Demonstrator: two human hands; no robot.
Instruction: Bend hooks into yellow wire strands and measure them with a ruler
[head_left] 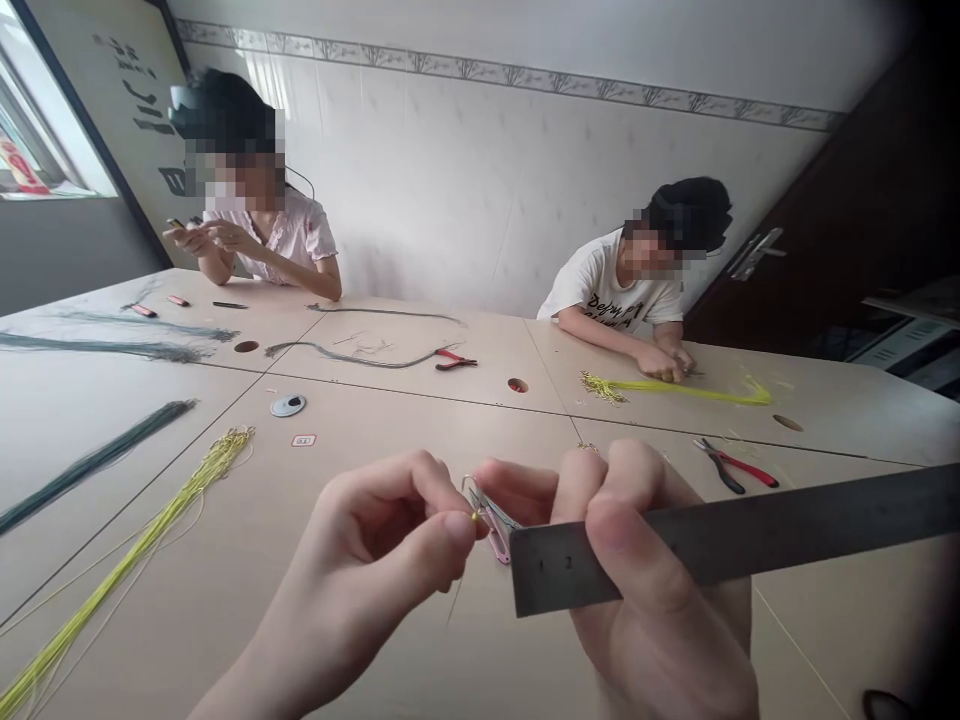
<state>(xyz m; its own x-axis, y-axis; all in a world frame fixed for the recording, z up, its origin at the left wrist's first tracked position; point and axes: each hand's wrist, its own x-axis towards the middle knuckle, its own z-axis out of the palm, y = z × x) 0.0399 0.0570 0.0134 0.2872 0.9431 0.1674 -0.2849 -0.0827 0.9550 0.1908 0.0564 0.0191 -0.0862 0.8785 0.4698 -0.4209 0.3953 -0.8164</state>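
Observation:
My left hand [390, 550] pinches a small yellow bead or knot [474, 516] on a thin strand between thumb and forefinger. My right hand [652, 560] is closed round a grey metal ruler [795, 525], thumb on its face near the end marked 1 and 2. Just left of the ruler's end, between my hands, is a small pair of pink-handled scissors or snips [496, 535]; how it is held is partly hidden by my fingers. The two hands are close together above the table.
Yellow cord bundles [127, 570] and dark green ones [97, 460] lie at the left of the table [300, 620]. Red-handled pliers [455, 360] lie farther back, black-and-red pliers [739, 468] at right. Two people [262, 235] [600, 280] sit across, one by another yellow bundle [660, 388].

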